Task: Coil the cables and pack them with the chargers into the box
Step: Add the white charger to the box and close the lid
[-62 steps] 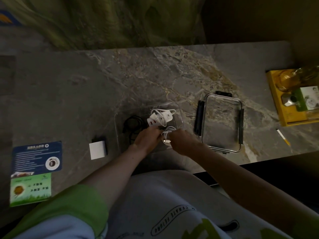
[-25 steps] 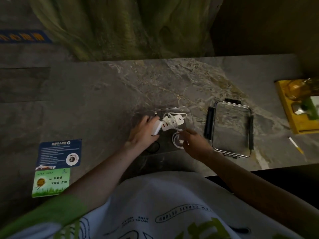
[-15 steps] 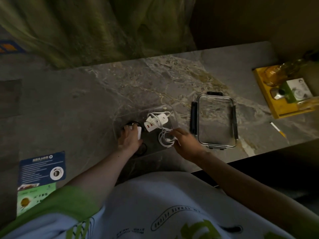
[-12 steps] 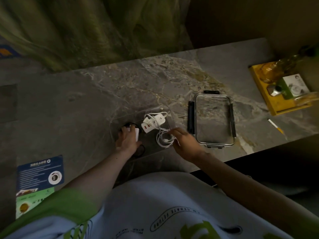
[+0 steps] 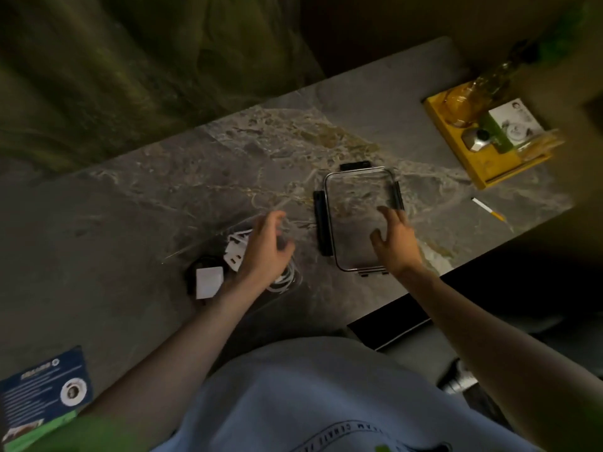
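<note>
1. I see my right hand [image 5: 396, 244] spread open over the lid [image 5: 360, 220], fingers [image 5: 390, 214] on or just above its clear panel; I cannot tell if they touch. If I lift from the panel instead of the rim, I judge the smooth lid may slip and clatter onto the table [image 5: 130, 207].

2. My left hand [image 5: 266, 247] hangs loosely open over the box [image 5: 202, 243], left of the lid, gripping nothing. The box is clear and blurred, so its rim is hard to read; I could misjudge it and knock it.

3. Inside the box lie the white chargers [image 5: 235, 249], a white block [image 5: 208, 282] over a black cable [image 5: 192, 272], and a white coil [image 5: 284, 282] on the side nearest the lid. The coil looks loose; in my judgement a loop could spring over the rim and get pinched under the lid.

4. The lid's black clips [image 5: 321, 223] stick outward. They may catch the box wall if I bring the lid over tilted.

5. The light is dim, so alignment errors are likely.
</note>
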{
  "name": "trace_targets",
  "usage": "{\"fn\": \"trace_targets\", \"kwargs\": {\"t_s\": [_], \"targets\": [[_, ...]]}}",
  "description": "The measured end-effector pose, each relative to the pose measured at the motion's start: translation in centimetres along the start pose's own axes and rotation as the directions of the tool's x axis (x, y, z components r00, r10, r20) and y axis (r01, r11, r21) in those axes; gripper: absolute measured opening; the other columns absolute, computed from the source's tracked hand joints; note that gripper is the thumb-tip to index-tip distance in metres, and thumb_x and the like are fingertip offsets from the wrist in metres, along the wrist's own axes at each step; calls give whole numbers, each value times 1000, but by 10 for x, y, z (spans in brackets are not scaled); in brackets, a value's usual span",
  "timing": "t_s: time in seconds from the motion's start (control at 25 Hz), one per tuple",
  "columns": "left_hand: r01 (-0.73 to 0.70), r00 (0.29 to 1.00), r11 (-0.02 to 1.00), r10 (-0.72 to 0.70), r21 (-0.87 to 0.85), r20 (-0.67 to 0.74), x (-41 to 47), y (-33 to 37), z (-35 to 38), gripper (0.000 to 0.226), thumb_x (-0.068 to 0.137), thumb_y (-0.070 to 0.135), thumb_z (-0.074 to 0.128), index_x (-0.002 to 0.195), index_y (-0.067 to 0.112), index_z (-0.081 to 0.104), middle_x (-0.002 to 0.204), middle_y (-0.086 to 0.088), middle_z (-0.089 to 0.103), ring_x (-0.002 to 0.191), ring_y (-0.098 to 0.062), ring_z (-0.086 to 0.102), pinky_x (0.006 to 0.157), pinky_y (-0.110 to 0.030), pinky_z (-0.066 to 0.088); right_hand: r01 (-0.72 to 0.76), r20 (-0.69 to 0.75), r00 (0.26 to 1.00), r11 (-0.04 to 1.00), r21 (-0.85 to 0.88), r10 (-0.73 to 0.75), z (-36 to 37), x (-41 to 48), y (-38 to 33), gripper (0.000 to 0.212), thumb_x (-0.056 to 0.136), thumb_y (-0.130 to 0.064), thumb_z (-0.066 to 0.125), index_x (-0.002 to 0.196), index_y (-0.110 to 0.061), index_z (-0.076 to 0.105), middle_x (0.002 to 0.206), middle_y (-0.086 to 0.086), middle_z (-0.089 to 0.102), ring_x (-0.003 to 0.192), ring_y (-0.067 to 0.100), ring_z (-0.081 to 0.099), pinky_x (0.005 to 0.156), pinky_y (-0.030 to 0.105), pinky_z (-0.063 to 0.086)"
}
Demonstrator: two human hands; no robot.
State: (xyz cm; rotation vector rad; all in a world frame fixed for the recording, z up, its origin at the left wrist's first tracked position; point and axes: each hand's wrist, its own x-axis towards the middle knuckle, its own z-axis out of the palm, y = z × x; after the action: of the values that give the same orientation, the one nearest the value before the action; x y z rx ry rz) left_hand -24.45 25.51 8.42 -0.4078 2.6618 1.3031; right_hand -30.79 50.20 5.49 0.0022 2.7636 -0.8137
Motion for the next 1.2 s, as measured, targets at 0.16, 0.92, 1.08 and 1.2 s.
{"fn": "trace_targets", "kwargs": {"t_s": [0.16,0.92,1.08,1.2], "targets": [[345,898,937,-312,-55,312,65,28,67,60,86,15,66,138,7,36,136,-12,48,122,-27,51,94,-29,41,-173,15,985,985,7,173,-7,24,39,54,84,-11,59,134,1,42,129,30,45,117,50,45,99,49,40],[584,809,790,-551,-185,204,104,21,116,31,72,26,71,98,15,60,107,-11,67,97,-30,64,86,-45,56,-351,119,936,883,311,330,-22,51,71,28,86,-6,57,111,-12,68,105,7,72,97,23,66,84,39,54],[395,919,905,-390,-160,64,90,45,79,22,88,18,60,109,14,55,108,-8,65,98,-27,62,85,-40,53,-172,-11,982,925,338,187,-39,42,42,24,89,-5,57,111,-10,65,103,2,69,94,15,63,77,23,45],[214,967,947,-239,-238,-84,68,61,33,19,92,8,53,109,14,56,101,-4,67,92,-21,64,79,-32,51,-4,-87,995,910,414,44,-55,37,9,24,89,-2,58,110,-12,64,100,-2,67,93,12,64,79,24,50]]}}
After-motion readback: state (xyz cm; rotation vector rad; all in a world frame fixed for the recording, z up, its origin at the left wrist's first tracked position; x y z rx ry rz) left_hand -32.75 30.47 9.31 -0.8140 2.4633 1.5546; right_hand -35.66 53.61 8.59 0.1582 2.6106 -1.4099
